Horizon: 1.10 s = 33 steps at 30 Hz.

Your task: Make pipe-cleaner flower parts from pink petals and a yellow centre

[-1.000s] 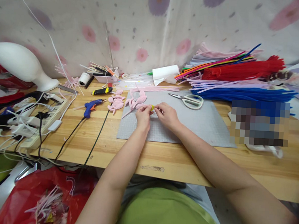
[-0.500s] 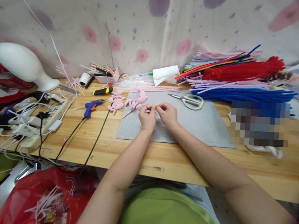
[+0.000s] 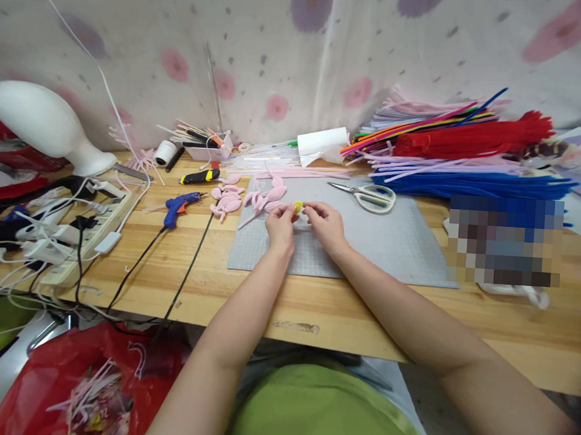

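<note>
Evidently, pink shapes (image 3: 229,204) lie formed; the yellow piece (image 3: 299,207), pinched by the left hand (image 3: 281,227), seems unfinished; the right hand (image 3: 328,229) grips unclearly.

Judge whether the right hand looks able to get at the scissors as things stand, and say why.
Probably yes: only bare grey mat shows between the right hand and the scissors, which lie uncovered close by. A small yellow piece beside it may occupy it, though.
</note>
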Motion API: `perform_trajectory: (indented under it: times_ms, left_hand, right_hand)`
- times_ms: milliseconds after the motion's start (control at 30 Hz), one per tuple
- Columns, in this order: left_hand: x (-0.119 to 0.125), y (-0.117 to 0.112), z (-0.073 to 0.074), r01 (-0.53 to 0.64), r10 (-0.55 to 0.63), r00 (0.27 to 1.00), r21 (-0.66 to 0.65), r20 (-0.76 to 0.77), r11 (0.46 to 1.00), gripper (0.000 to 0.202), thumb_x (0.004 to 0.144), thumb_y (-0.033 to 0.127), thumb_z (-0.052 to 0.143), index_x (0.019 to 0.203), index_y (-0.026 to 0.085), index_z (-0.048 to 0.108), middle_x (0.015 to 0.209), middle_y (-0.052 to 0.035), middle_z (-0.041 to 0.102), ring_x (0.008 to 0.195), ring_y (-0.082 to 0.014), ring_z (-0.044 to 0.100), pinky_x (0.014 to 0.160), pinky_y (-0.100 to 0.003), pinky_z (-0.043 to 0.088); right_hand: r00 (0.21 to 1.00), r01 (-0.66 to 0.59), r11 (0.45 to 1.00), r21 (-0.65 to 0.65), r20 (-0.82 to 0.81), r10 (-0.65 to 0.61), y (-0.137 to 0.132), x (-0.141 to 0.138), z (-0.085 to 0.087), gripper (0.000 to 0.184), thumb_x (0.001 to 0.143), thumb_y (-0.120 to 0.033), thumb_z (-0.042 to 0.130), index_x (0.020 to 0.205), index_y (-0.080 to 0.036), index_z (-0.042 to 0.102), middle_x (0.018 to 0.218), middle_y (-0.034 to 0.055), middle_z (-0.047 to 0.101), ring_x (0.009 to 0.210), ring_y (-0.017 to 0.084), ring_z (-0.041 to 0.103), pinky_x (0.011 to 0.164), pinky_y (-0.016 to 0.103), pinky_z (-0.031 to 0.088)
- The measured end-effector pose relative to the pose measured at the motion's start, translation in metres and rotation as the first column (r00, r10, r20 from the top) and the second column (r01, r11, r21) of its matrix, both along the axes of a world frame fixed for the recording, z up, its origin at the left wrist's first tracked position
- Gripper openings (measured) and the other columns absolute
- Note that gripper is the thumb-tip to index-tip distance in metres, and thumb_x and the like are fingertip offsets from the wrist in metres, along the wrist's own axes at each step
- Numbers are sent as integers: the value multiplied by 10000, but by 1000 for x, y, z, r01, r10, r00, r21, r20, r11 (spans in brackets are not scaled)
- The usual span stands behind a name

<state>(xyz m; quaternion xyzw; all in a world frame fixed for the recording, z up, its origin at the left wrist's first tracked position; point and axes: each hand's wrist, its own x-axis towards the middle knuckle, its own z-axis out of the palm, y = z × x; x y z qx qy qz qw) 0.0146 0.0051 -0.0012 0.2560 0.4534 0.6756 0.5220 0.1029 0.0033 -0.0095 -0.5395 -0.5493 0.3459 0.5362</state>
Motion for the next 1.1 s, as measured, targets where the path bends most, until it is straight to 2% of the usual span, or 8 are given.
perform_trajectory:
  times_ms: [200, 400, 500, 700, 800, 867, 1000, 1100]
  left_hand:
    - [0, 0, -1, 67, -66, 998, 8, -15, 998, 135, 570, 188, 657, 552, 130, 537, 578, 29, 538, 566, -60, 500, 583, -216, 416]
    - [0, 0, -2, 93, -91, 995, -50, 52, 994, 119, 565, 170, 645, 567, 133, 532, 577, 31, 539, 544, -53, 490, 581, -216, 412]
    - [1, -1, -2, 104, -99, 991, -61, 88, 993, 116, 569, 167, 639, 572, 129, 529, 582, 27, 541, 546, -54, 496, 581, -213, 412]
    - [2, -1, -1, 128, -119, 986, -70, 120, 989, 138, 567, 177, 650, 584, 125, 524, 577, 26, 533, 536, -47, 485, 567, -207, 420]
    - [3, -1, -1, 157, -148, 981, -68, 122, 985, 157, 571, 199, 661, 603, 124, 527, 603, 21, 537, 542, -46, 485, 551, -200, 423]
    - [2, 0, -2, 158, -152, 984, -60, 93, 986, 166, 574, 213, 669, 619, 126, 535, 620, 17, 539, 550, -49, 488, 535, -196, 425]
    - [-4, 4, -5, 76, -76, 997, -12, -4, 997, 198, 576, 264, 686, 631, 137, 544, 645, 14, 544, 568, -54, 495, 509, -183, 431]
    - [-10, 7, -6, 45, -45, 999, 15, -30, 999, 238, 579, 318, 697, 669, 145, 560, 680, 6, 565, 583, -55, 512, 524, -181, 448]
  right_hand:
    - [995, -86, 996, -10, 49, 87, 9, 12, 3, 211, 714, -363, 536, 711, -161, 594, 665, 9, 583, 590, 111, 493, 575, 251, 399]
    - [921, -186, 976, 112, 366, 134, 9, 16, 7, 129, 750, -254, 500, 657, -171, 535, 690, 23, 548, 661, 130, 477, 614, 259, 353]
    - [883, -246, 963, 110, 436, 176, 9, 17, 8, 146, 769, -240, 471, 641, -178, 506, 681, 24, 534, 656, 132, 468, 610, 260, 342]
    - [884, -207, 971, 119, 449, 134, 6, 13, 6, 133, 778, -228, 433, 651, -192, 445, 698, 31, 527, 693, 148, 466, 647, 277, 354]
    - [922, -141, 983, 115, 377, 88, 5, 10, 4, 123, 775, -240, 429, 662, -194, 436, 709, 33, 529, 690, 146, 476, 650, 280, 373]
    - [946, -149, 988, 45, 296, 129, 6, 12, 6, 137, 776, -282, 439, 675, -191, 457, 697, 25, 530, 631, 132, 482, 608, 271, 390]
    - [941, -244, 960, -138, 207, 269, 11, 42, 20, 161, 774, -334, 457, 734, -186, 506, 694, 20, 579, 552, 113, 505, 552, 262, 416]
    - [906, -102, 985, -141, 397, 150, 8, 97, 42, 106, 736, -262, 525, 827, -208, 539, 778, 32, 642, 679, 157, 571, 646, 309, 435]
